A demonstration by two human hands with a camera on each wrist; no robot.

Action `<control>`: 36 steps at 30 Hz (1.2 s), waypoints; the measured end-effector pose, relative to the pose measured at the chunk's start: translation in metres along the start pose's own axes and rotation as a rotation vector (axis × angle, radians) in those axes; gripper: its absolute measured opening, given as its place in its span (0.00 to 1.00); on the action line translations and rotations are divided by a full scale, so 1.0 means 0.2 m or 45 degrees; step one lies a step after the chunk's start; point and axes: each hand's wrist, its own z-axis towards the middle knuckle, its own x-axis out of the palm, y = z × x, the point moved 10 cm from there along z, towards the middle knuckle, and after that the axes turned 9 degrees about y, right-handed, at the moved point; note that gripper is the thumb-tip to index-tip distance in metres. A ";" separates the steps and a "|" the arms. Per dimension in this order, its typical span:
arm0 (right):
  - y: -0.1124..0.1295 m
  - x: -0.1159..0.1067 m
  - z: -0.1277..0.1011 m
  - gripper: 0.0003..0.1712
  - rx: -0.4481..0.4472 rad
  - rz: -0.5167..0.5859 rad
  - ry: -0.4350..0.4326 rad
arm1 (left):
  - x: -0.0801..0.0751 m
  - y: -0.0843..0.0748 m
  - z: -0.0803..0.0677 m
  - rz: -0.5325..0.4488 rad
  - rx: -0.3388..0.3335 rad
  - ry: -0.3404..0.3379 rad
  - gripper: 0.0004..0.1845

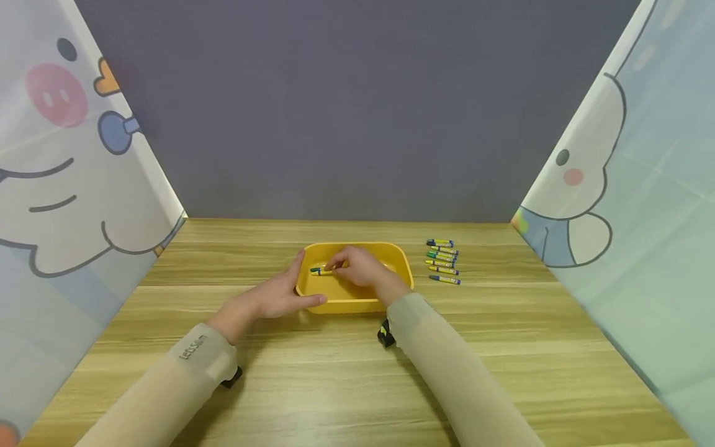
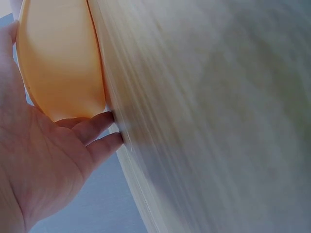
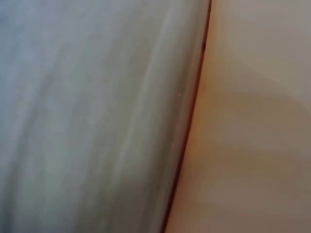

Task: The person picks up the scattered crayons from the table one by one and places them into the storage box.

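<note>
Yellow-wrapped with a blue tip, a crayon [image 1: 321,271] sits in the pinch of a person's right hand [image 1: 360,266], low inside a yellow plastic tub [image 1: 399,257] at the middle of the wooden table [image 1: 503,347]. The fingertips close on one end of the stick while the rest of it points left, just above or on the tub's floor; the head view cannot settle which. Whether other crayons already lie in the tub is hidden by the hand. The left hand [image 1: 276,298] steadies the tub from outside, thumb up the near-left corner and fingers curved along the near wall, a grip the left wrist view confirms, with the palm [image 2: 39,160] against the tub's rounded orange-yellow side [image 2: 58,63] and fingertips meeting the table edge of it. The right wrist view is a blur of tub wall and grey backdrop and shows nothing of the fingers. Just right of the tub, apart from it, a row of loose crayons [image 1: 443,261], about seven, lies in rough parallel on the table. Judged from that, the sorting looks to be in its early part: one crayon is at the tub, the row waits untouched. Cartoon-printed curtains [image 1: 72,186] flank the table on both sides, a grey wall [image 1: 357,112] behind
</note>
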 end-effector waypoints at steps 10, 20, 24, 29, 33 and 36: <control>0.01 0.02 0.01 0.13 0.013 -0.058 0.006 | 0.00 0.01 0.00 0.002 0.006 -0.013 0.73; 0.01 0.02 -0.01 0.15 0.032 -0.040 0.004 | 0.00 0.01 0.00 0.012 0.003 -0.022 0.73; 0.01 0.02 -0.01 0.15 0.046 -0.002 0.009 | 0.00 0.01 0.00 0.011 -0.007 -0.017 0.73; 0.01 0.00 0.00 0.16 0.037 0.043 -0.024 | 0.00 0.02 0.00 0.024 -0.014 -0.013 0.72; 0.03 -0.04 -0.01 0.16 -0.001 0.068 -0.064 | 0.00 0.01 0.00 0.022 -0.006 -0.011 0.72; 0.05 -0.09 -0.05 0.15 -0.032 0.108 -0.094 | 0.00 0.00 -0.01 0.018 -0.004 -0.014 0.72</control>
